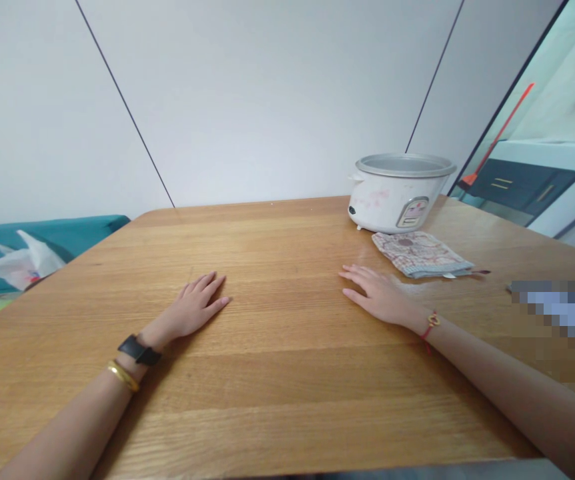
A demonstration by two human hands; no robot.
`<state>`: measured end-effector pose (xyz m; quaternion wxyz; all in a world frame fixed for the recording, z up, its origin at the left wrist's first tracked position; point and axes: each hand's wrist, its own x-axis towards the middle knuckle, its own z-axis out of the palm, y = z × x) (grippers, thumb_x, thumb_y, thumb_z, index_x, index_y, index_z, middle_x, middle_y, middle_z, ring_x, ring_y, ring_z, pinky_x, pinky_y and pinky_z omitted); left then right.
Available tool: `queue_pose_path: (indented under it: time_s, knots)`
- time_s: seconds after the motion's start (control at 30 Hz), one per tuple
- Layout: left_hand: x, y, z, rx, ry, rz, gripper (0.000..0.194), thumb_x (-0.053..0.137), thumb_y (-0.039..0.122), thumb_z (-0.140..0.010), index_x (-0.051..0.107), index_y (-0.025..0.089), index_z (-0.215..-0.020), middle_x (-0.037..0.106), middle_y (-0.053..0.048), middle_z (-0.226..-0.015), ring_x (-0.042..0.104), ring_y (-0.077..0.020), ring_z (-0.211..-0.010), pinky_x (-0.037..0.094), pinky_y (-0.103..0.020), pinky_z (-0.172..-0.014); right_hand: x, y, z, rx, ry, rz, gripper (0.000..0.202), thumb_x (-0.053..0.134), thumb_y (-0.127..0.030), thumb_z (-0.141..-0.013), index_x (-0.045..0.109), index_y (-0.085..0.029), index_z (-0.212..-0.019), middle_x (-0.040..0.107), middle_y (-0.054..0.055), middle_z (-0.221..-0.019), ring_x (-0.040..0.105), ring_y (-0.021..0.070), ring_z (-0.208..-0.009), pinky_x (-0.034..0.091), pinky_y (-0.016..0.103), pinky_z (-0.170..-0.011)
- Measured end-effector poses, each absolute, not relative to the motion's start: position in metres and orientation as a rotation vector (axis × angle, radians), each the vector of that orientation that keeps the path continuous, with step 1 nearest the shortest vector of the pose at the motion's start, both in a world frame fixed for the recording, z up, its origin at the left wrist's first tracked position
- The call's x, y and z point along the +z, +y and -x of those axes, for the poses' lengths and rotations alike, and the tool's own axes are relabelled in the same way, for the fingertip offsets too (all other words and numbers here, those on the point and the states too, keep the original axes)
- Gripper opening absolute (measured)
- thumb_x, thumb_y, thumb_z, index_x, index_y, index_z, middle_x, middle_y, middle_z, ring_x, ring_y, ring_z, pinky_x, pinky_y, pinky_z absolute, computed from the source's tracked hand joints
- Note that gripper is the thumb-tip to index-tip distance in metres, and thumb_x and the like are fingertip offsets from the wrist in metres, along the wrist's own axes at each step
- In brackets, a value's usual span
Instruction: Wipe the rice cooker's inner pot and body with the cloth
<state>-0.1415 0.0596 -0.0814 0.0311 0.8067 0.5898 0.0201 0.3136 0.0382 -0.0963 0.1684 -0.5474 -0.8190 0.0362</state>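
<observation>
My left hand lies palm down on the wooden table, fingers spread and holding nothing. A black watch band and a gold bangle are on that wrist. Opposite it, my right hand also rests flat on the wood with its fingers stretched out, nothing in them. Just beyond the right hand is a folded patterned cloth. Behind the cloth stands a white rice cooker without a lid, a pink flower print on its side; its inside bottom is hidden.
At the right edge lies a pixelated object I cannot make out. A white plastic bag sits on a teal seat left of the table. A pale panelled wall rises behind. An orange-handled broom shows through the doorway.
</observation>
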Motion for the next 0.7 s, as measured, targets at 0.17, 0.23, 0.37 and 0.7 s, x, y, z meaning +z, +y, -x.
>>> queue_pose_path:
  time_s: [0.17, 0.23, 0.37, 0.7]
  knots:
    - [-0.0806, 0.0587, 0.1407, 0.076, 1.821, -2.489, 0.081, 0.025, 0.071, -0.096, 0.036, 0.017, -0.156, 0.031, -0.014, -0.163, 0.027, -0.0323, -0.151, 0.021, -0.051, -0.122, -0.0961, 0.0379, -0.3136, 0.106, -2.320, 1.559, 0.052, 0.043, -0.049, -0.098, 0.059, -0.021, -0.139, 0.051, 0.012, -0.151, 0.044, 0.0302, -0.141, 0.034, 0.053, -0.119]
    - [-0.0804, 0.0585, 0.1406, 0.070, 1.821, -2.488, 0.081, 0.025, 0.070, -0.096, 0.036, 0.017, -0.156, 0.030, -0.014, -0.163, 0.027, -0.0323, -0.150, 0.021, -0.051, -0.122, -0.0962, 0.0382, -0.3138, 0.102, -2.324, 1.561, 0.053, 0.043, -0.050, -0.098, 0.059, -0.021, -0.139, 0.051, 0.012, -0.151, 0.044, 0.0302, -0.142, 0.034, 0.054, -0.119]
    - [-0.0809, 0.0589, 0.1412, 0.067, 1.811, -2.489, 0.080, 0.025, 0.069, -0.097, 0.035, 0.016, -0.156, 0.029, -0.015, -0.163, 0.027, -0.0322, -0.151, 0.021, -0.052, -0.122, -0.0961, 0.0386, -0.3143, 0.099, -2.331, 1.564, 0.053, 0.043, -0.050, -0.098, 0.058, -0.019, -0.140, 0.050, 0.012, -0.151, 0.044, 0.0305, -0.142, 0.033, 0.054, -0.119]
    - [-0.0808, 0.0589, 0.1407, 0.081, 1.820, -2.517, 0.078, 0.028, 0.068, -0.097, 0.037, 0.017, -0.156, 0.032, -0.014, -0.162, 0.029, -0.0319, -0.150, 0.023, -0.050, -0.122, -0.0970, 0.0394, -0.3149, 0.075, -2.354, 1.568, 0.054, 0.041, -0.049, -0.099, 0.057, -0.019, -0.141, 0.049, 0.011, -0.152, 0.044, 0.0299, -0.142, 0.034, 0.053, -0.119]
